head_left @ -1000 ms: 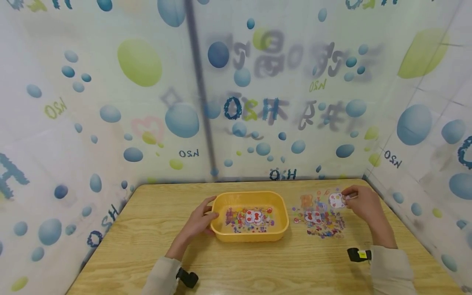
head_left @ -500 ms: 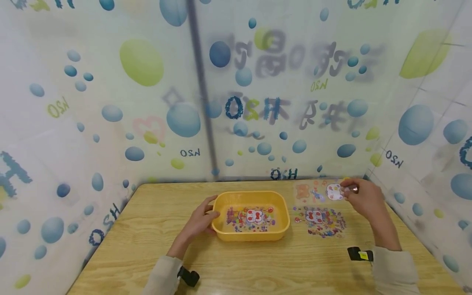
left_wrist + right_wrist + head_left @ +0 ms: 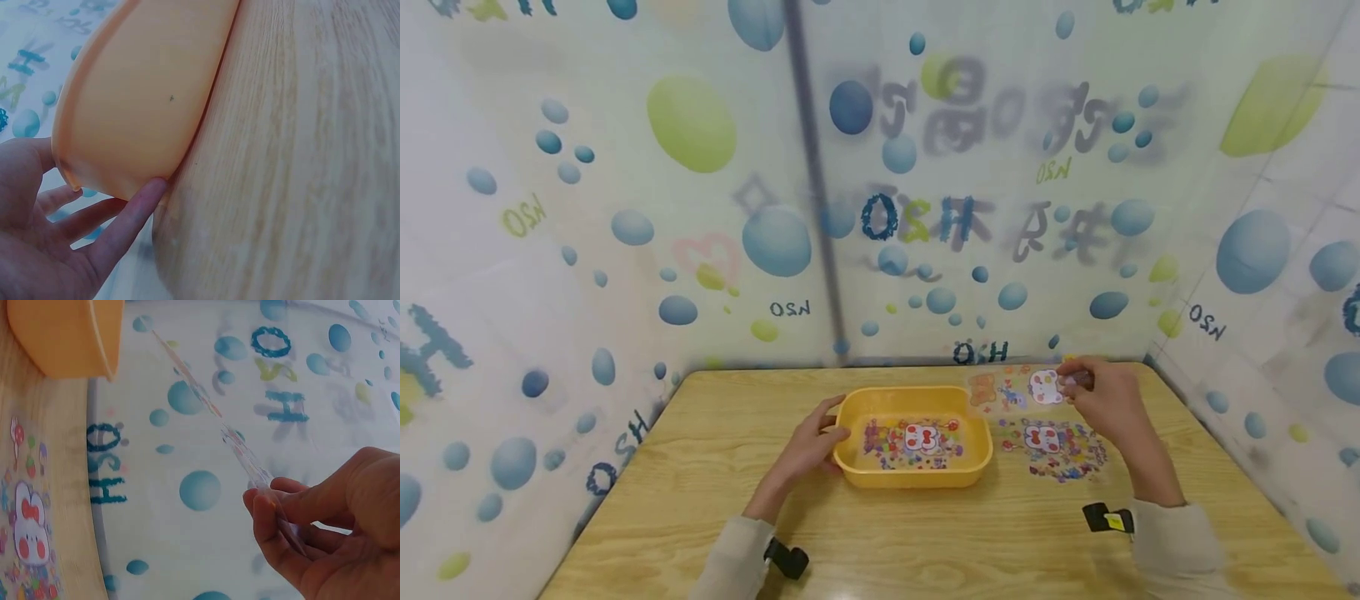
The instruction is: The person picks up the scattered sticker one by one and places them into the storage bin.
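Clear plastic sheet printed with a brown bear, a white bear face and small figures is pinched at its right end by my right hand. The sheet is raised, its left end overlapping the back right rim of the yellow plastic basin. Seen edge-on in the right wrist view, the sheet runs out from between thumb and fingers. My left hand grips the basin's left end, thumb at the rim and fingers against the outer wall. Inside the basin lies a colourful sticker sheet with a white rabbit.
Another rabbit sticker sheet lies on the wooden table right of the basin. A bubble-printed curtain stands close behind the table and along both sides.
My right hand has lifted the clear sheet off the sheet beneath it and carried it left to the basin's back right rim. The left hand stays at the basin.
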Motion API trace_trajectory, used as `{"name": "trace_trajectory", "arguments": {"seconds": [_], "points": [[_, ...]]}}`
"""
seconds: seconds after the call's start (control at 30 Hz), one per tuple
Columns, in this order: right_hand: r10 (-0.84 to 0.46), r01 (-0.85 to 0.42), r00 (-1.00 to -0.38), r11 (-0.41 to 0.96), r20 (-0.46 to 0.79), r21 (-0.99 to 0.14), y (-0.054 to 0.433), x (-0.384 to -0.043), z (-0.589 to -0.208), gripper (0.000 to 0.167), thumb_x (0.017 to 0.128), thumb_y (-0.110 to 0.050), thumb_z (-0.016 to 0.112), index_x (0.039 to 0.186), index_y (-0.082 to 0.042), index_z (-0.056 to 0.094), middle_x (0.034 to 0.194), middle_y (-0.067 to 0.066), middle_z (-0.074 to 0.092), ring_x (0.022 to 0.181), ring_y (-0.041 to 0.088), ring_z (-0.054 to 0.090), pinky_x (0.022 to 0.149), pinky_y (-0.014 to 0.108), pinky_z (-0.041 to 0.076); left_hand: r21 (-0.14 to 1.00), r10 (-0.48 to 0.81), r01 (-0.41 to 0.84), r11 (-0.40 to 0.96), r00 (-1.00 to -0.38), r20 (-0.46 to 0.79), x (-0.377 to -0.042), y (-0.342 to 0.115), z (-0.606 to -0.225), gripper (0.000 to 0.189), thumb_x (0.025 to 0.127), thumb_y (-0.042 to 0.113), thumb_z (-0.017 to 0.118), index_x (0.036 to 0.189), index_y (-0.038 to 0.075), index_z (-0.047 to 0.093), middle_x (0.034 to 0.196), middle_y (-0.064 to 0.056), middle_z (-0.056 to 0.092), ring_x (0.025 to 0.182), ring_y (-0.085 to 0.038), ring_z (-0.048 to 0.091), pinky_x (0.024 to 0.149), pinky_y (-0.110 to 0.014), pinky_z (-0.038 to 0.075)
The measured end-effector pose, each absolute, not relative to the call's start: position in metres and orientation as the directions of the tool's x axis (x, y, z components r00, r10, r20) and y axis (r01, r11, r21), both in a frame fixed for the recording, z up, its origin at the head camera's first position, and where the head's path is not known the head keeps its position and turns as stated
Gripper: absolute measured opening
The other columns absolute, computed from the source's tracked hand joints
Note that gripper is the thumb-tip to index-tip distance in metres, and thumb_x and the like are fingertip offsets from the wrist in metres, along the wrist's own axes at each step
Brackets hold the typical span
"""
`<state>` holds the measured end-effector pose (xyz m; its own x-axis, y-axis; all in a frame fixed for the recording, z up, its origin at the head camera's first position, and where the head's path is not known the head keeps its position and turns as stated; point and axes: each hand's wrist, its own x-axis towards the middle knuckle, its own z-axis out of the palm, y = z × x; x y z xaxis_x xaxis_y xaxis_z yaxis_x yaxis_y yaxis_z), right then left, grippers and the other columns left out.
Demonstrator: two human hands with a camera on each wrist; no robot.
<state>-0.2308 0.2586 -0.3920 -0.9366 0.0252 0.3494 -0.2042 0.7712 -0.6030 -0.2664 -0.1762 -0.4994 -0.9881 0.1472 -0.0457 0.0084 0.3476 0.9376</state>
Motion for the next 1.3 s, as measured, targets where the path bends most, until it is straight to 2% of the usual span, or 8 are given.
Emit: {"name": "trace_trajectory", "arguments": {"seconds": [0.13, 0.33, 0.57, 0.8, 1.03, 1.3], "points": [[-0.014, -0.213, -0.949, 0.766, 0.316, -0.606, 0.240, -0.239, -0.396, 0.022, 0.094, 0.004, 0.061, 0.113, 0.003, 0.070, 0.095, 0.019, 0.073, 0.077, 0.022, 0.066, 0.058, 0.026, 0.049, 0.938, 0.142, 0.005, 0.345, -0.989, -0.047, -0.266, -0.176, -0.501, 0.060, 0.103, 0.016, 0.061, 0.158, 0.023, 0.040, 0.146, -0.026, 0.056, 0.096, -0.029, 0.072, 0.059, -0.044, 0.065], [-0.088, -0.244, -0.958, 0.755, 0.274, -0.608, 0.205, -0.251, -0.401, 0.024, 0.090, 0.006, 0.061, 0.112, 0.002, 0.071, 0.106, 0.020, 0.074, 0.090, 0.029, 0.070, 0.064, 0.030, 0.057, 0.934, 0.130, 0.000, 0.357, -0.990, -0.049, -0.264, -0.179, -0.500, 0.060, 0.102, 0.015, 0.061, 0.158, 0.023, 0.041, 0.145, -0.028, 0.056, 0.098, -0.030, 0.071, 0.059, -0.044, 0.065], [-0.176, -0.291, -0.952, 0.769, 0.249, -0.569, 0.164, -0.260, -0.405, 0.020, 0.090, 0.005, 0.062, 0.106, 0.000, 0.073, 0.103, 0.015, 0.074, 0.093, 0.028, 0.069, 0.074, 0.036, 0.065, 0.940, 0.127, -0.007, 0.342, -0.990, -0.054, -0.264, -0.180, -0.501, 0.061, 0.102, 0.015, 0.061, 0.158, 0.023, 0.041, 0.147, -0.028, 0.054, 0.097, -0.030, 0.071, 0.059, -0.044, 0.065], [-0.259, -0.323, -0.946, 0.759, 0.192, -0.565, 0.133, -0.272, -0.414, 0.016, 0.088, 0.004, 0.065, 0.101, -0.001, 0.074, 0.099, 0.013, 0.073, 0.078, 0.020, 0.062, 0.059, 0.026, 0.054, 0.940, 0.156, 0.009, 0.340, -0.987, -0.047, -0.264, -0.179, -0.501, 0.062, 0.103, 0.014, 0.060, 0.160, 0.021, 0.037, 0.148, -0.030, 0.053, 0.099, -0.031, 0.072, 0.059, -0.044, 0.065], [-0.293, -0.285, -0.952, 0.746, 0.087, -0.602, 0.113, -0.286, -0.413, 0.024, 0.084, 0.005, 0.068, 0.106, 0.001, 0.074, 0.101, 0.013, 0.073, 0.081, 0.020, 0.063, 0.060, 0.025, 0.053, 0.941, 0.160, 0.017, 0.339, -0.986, -0.040, -0.265, -0.179, -0.500, 0.061, 0.103, 0.014, 0.060, 0.159, 0.021, 0.039, 0.147, -0.030, 0.053, 0.102, -0.032, 0.071, 0.059, -0.044, 0.065], [-0.324, -0.252, -0.946, 0.739, -0.002, -0.625, 0.106, -0.293, -0.410, 0.031, 0.078, 0.011, 0.065, 0.107, 0.004, 0.074, 0.103, 0.017, 0.073, 0.063, 0.017, 0.052, 0.053, 0.023, 0.042, 0.945, 0.154, 0.006, 0.328, -0.987, -0.047, -0.266, -0.177, -0.499, 0.061, 0.102, 0.015, 0.061, 0.159, 0.023, 0.040, 0.148, -0.027, 0.054, 0.103, -0.031, 0.071, 0.060, -0.045, 0.066]]}}
